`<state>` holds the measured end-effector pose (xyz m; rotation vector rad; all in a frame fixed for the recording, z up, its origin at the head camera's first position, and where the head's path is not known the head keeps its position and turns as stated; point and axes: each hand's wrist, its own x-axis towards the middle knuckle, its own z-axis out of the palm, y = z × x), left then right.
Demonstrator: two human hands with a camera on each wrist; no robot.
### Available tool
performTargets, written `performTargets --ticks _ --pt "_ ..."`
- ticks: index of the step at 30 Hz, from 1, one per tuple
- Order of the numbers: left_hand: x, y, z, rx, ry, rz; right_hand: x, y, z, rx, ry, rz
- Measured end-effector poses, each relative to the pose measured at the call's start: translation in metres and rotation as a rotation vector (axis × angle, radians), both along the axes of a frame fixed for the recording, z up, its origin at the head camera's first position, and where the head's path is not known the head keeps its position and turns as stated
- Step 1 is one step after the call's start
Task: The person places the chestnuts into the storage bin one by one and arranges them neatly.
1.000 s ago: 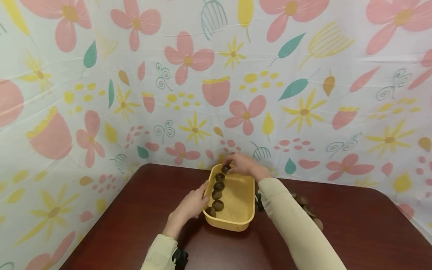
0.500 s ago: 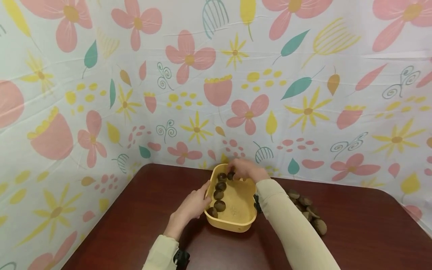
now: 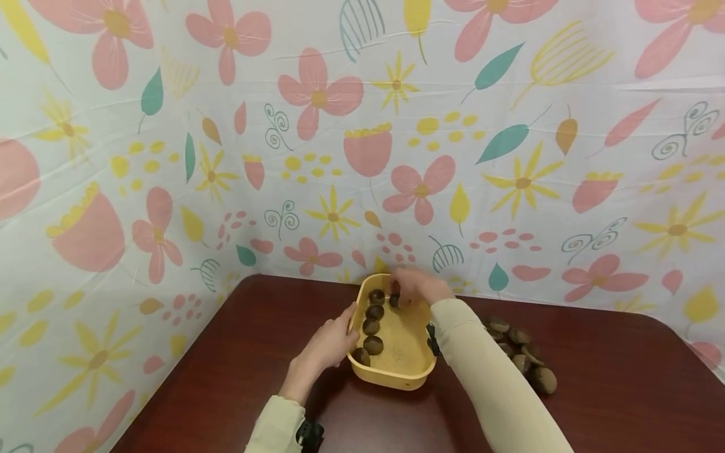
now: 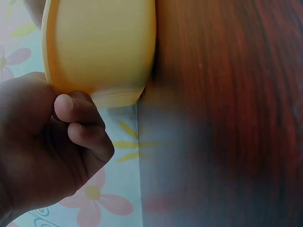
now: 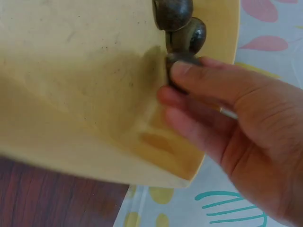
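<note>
Head view: the right sleeve (image 3: 498, 377) hides part of the brown pile (image 3: 532, 355). Right wrist view: the right hand (image 5: 255, 127) partly covers one brown piece (image 5: 187, 56); the tray (image 5: 80, 85) is cut off. Left wrist view: the table (image 4: 199, 156) blurs locally.

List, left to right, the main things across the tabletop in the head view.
Left hand → yellow tray → pile of brown lumps.

Soft light leaves a hazy sheen on the tabletop (image 4: 182, 146)
</note>
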<state>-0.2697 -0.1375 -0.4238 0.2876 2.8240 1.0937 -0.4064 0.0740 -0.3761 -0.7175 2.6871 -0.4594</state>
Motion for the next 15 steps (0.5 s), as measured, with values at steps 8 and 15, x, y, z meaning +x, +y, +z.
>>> performTargets --ticks 8,15 --pt "0.002 0.002 0.001 0.013 -0.022 0.003 0.005 0.006 0.003 -0.01 -0.05 -0.041" --pt "0.003 0.0 0.003 0.018 -0.023 0.005 0.013 0.016 0.035 -0.096 -0.056 0.021"
